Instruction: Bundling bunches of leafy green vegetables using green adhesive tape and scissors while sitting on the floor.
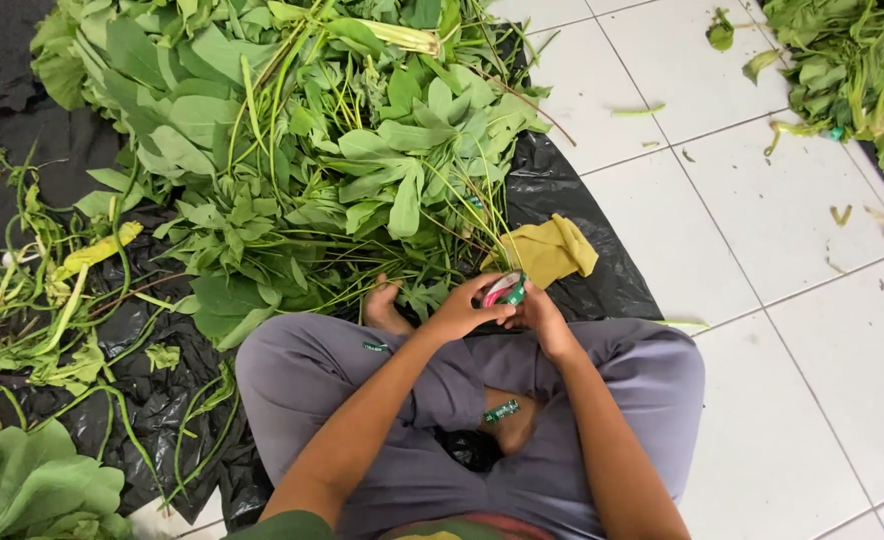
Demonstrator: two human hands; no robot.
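I sit cross-legged on the floor in grey trousers. Both hands meet above my knees around a small roll of tape (505, 289), red, white and green. My left hand (459, 309) grips the roll from the left side, and my right hand (540, 315) holds it from the right, its fingers curled on the edge. A short green strip of tape (501, 411) is stuck on my ankle. Just beyond the hands lies a big heap of long-stemmed leafy greens (302, 150) on black plastic sheeting (562, 190).
A mustard-yellow cloth (554, 249) lies on the plastic just behind the tape. Discarded stems and yellowed leaves (42, 290) are strewn at left, broad leaves (32, 485) at bottom left. Another heap of greens (857, 70) sits top right on white floor tiles (792, 330).
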